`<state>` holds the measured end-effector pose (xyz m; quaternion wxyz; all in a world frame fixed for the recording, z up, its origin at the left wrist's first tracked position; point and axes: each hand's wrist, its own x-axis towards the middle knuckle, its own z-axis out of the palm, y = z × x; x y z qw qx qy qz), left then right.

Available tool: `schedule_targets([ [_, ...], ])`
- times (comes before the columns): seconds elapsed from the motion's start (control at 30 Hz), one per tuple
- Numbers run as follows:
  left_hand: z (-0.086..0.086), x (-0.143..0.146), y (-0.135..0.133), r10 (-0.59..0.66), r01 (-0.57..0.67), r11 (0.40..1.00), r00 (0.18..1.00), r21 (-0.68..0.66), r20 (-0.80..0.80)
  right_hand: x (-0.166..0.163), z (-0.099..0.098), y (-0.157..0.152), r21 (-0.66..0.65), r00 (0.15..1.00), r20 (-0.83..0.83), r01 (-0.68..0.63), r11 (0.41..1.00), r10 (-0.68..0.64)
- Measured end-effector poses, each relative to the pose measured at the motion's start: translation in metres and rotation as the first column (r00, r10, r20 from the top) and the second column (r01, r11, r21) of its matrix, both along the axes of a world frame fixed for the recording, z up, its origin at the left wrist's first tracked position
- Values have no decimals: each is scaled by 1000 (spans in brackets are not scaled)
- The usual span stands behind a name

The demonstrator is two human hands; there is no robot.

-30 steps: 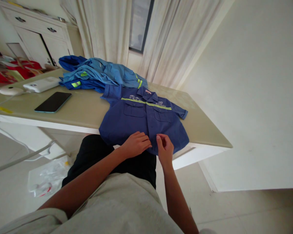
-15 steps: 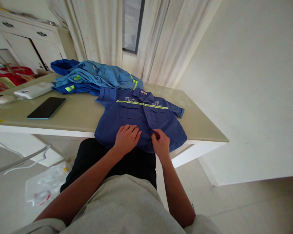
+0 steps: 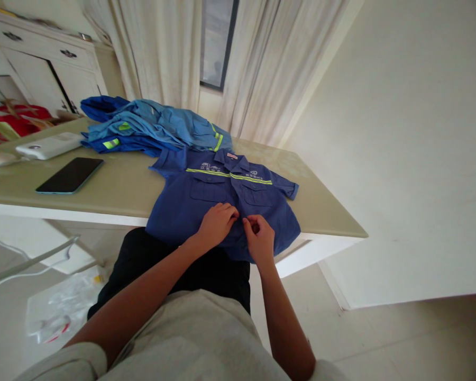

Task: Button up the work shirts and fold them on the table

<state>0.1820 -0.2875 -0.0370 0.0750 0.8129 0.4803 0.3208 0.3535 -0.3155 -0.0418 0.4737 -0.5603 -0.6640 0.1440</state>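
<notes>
A dark blue short-sleeved work shirt (image 3: 178, 206) lies front up, collar away from me, its hem hanging over the table's near edge. A yellow-green reflective stripe crosses its chest above two flap pockets. My left hand (image 3: 218, 225) is closed at the front opening, its fingertips pinching the cloth there. Just to its right, my right hand (image 3: 259, 235) pinches the opposite front edge between thumb and forefinger. The fingertips of both hands almost meet; any button between them is too small to make out.
Behind the shirt lies a heap of blue work clothes (image 3: 158, 124) with reflective strips. A phone (image 3: 69, 175) and a white device (image 3: 49, 146) rest on the table (image 3: 325, 206) at left. A plastic bag (image 3: 63, 304) is on the floor. A wall (image 3: 412, 159) rises at right.
My left hand has moved right from lying on the shirt to the front opening, and its fingers have closed. My right hand has stayed at the front edge, shifting slightly.
</notes>
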Motion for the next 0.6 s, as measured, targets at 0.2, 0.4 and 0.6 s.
schedule_targets([
  [0.2, -9, -6, -15, -20, 18, 998, 999, 62, 34, -11, -6, -9, 120, 990, 136, 17, 993, -34],
  [0.4, -9, -5, -16, -11, 3, 996, 996, 84, 93, -10, -10, -7, 94, 994, 107, 9, 996, -19],
  [0.6, -6, -3, -16, 25, -27, 998, 999, 53, 41, -15, -13, -6, 135, 1000, 16, -21, 991, 19],
])
